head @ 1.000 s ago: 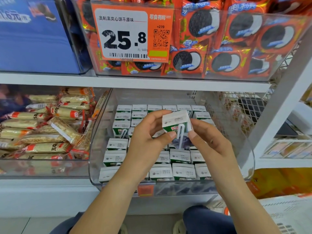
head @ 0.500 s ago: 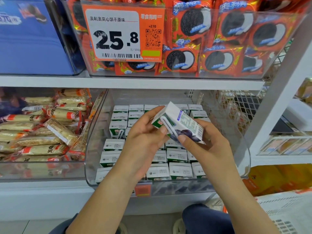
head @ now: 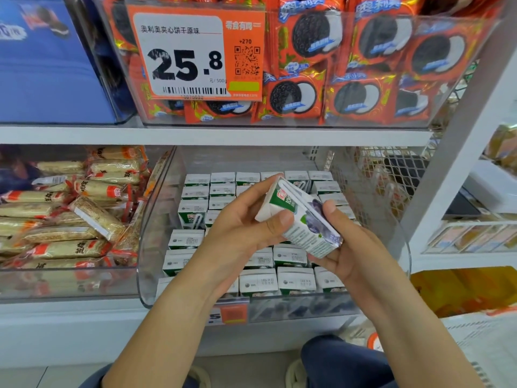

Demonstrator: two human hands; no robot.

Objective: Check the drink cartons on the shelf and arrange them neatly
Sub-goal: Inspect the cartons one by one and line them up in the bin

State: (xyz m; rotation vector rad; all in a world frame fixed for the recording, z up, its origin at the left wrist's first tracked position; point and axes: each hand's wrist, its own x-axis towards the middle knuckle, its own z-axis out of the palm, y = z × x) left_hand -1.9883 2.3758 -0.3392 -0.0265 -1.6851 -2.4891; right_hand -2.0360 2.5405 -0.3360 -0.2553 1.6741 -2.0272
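A small green-and-white drink carton (head: 299,217) with a purple fruit picture and a straw on its side is held tilted above the bin. My left hand (head: 240,233) grips its upper left end, thumb on its face. My right hand (head: 349,247) cups its lower right end from below, thumb on the side. Beneath them, several matching cartons (head: 193,191) stand in rows inside a clear plastic bin (head: 156,233) on the lower shelf. A gap shows in the rows under my hands.
Left of the bin lies a clear tray of wrapped snack bars (head: 70,219). The shelf above carries red cookie packs (head: 363,65) behind an orange price tag (head: 195,54), and a blue box (head: 42,65). A white upright (head: 453,163) and wire mesh (head: 372,175) stand at the right.
The carton has been turned in both hands from upright with its top toward me to tilted, so its printed side and fruit picture now face up.
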